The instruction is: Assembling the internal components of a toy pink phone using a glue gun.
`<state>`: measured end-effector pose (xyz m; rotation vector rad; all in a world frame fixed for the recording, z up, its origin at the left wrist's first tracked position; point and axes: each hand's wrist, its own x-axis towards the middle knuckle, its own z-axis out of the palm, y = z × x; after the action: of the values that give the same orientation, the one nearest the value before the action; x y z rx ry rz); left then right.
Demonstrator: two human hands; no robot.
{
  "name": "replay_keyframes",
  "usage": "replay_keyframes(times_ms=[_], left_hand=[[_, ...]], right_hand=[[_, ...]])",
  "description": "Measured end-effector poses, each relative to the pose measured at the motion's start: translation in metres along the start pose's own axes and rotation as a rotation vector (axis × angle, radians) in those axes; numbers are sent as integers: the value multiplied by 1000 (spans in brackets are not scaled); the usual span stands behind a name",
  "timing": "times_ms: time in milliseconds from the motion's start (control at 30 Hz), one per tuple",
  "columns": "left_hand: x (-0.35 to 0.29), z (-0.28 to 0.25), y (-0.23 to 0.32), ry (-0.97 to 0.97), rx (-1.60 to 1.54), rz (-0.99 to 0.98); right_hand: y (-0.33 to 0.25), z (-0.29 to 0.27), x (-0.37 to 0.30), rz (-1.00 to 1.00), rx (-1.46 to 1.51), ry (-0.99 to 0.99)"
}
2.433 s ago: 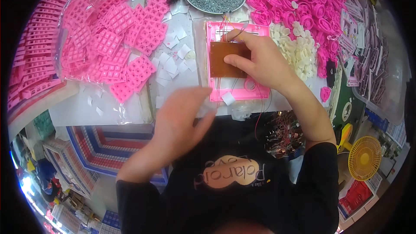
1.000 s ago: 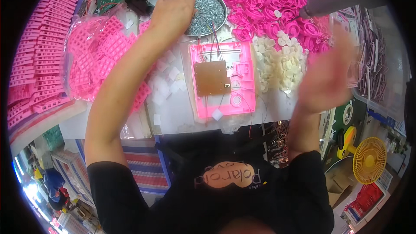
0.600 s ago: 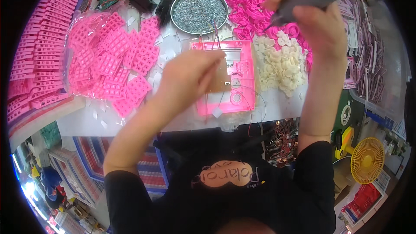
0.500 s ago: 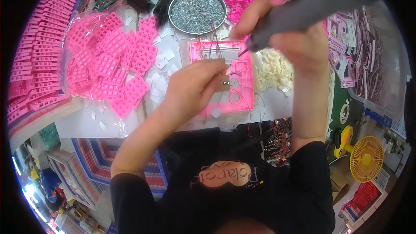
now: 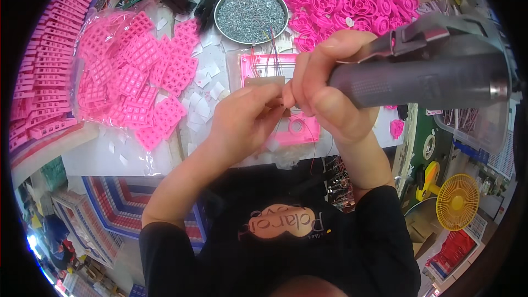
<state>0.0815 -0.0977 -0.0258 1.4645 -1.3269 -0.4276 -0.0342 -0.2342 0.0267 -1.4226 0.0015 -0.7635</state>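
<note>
My left hand [image 5: 242, 115] is closed, pinching a small brown circuit board [image 5: 265, 81] over a pink plastic housing [image 5: 300, 135]. Thin wires [image 5: 273, 66] run from the board's area toward the far edge of the housing. In my right hand [image 5: 341, 102] lies a dark grey power screwdriver [image 5: 421, 82], gripped across the palm with its body pointing right. Its tip is hidden behind my fingers. The right fingertips meet the left ones at the board, and whatever small part they touch there is covered.
A round dish of screws [image 5: 251, 15] stands beyond the housing. Pink keypads [image 5: 132, 71] are heaped at left, beside stacked pink parts [image 5: 47, 49]. Pink ring-shaped pieces [image 5: 352, 3] are piled at far right. A yellow fan [image 5: 457, 202] stands low at right.
My right hand has come left and down to meet my left hand. The screwdriver has swung from pointing at the housing to lying nearly level. My left hand stays nearly in place.
</note>
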Motion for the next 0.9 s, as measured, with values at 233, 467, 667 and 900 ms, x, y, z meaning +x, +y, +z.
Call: replay_keyframes(times_ms=[233,467,667,900], left_hand=[[17,-4,2,-96,174,18],[135,-36,-103,-265,1043,49],[134,-30,-115,-262,978,159],[135,-28,-118,-104,967,242]], right_hand=[[8,-7,-1,-39,10,76],[-3,-39,38,177,-18,141],[-4,-45,30,198,-191,102],[27,-15,2,153,-44,122]])
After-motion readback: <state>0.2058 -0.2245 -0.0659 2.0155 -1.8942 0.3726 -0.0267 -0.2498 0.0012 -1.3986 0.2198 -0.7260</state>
